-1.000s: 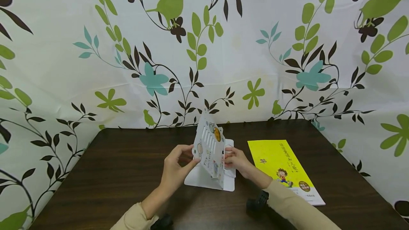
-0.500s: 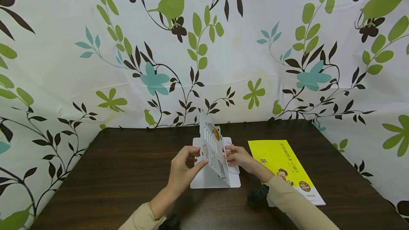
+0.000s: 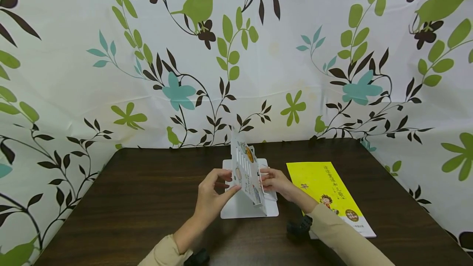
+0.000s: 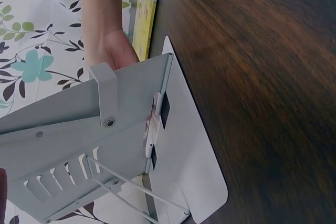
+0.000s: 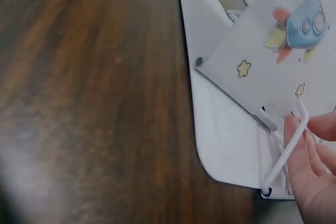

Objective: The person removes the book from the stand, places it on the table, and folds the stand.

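Observation:
A white book stand [image 3: 246, 175] with cartoon pictures stands on the table, its slotted panel raised steeply from a flat base [image 3: 236, 206]. My left hand [image 3: 212, 196] holds the panel's left edge between thumb and fingers. At the panel's right side my right hand [image 3: 276, 182] grips its lower part. The right wrist view shows thumb and fingers [image 5: 302, 161] of that hand curled by a bent white wire [image 5: 289, 153], near a printed rocket. In the left wrist view the panel's grey back [image 4: 79, 114] shows, with wire struts [image 4: 136, 184] running to the base.
A yellow book [image 3: 319, 184] lies on the dark wooden table [image 3: 155, 188], partly under the right forearm. Black wrist cameras [image 3: 299, 227] are worn on both wrists. Behind the table hangs a white cloth [image 3: 266, 65] printed with leaves and birds.
The book stand has turned, its panel now seen more edge-on and its base shifted slightly right. My left hand moved right with it. Over the last half second almost nothing moves.

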A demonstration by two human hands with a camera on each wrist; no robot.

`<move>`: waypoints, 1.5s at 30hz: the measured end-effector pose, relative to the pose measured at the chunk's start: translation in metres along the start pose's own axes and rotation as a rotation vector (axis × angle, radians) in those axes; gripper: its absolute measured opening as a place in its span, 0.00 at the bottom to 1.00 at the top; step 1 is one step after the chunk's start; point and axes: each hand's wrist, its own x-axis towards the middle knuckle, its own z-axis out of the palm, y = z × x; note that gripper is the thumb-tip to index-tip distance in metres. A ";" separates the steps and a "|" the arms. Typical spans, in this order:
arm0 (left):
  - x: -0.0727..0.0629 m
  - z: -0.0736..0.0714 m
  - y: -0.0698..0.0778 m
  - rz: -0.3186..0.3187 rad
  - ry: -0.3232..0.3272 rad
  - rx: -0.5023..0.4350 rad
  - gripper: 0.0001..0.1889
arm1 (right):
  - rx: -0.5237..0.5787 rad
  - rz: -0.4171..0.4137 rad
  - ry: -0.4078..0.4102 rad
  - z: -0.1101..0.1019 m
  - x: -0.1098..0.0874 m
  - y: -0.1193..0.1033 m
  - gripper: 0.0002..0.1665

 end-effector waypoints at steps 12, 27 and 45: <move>-0.010 -0.021 -0.044 -0.257 -0.169 0.103 0.16 | -0.270 -0.370 0.027 0.007 -0.033 -0.018 0.29; -0.020 -0.028 -0.090 -0.305 -0.601 0.337 0.15 | -0.362 -0.674 -0.127 0.032 -0.050 -0.028 0.40; -0.014 -0.011 -0.093 -0.332 -0.606 0.379 0.05 | -0.411 -0.682 -0.110 0.032 -0.046 -0.026 0.39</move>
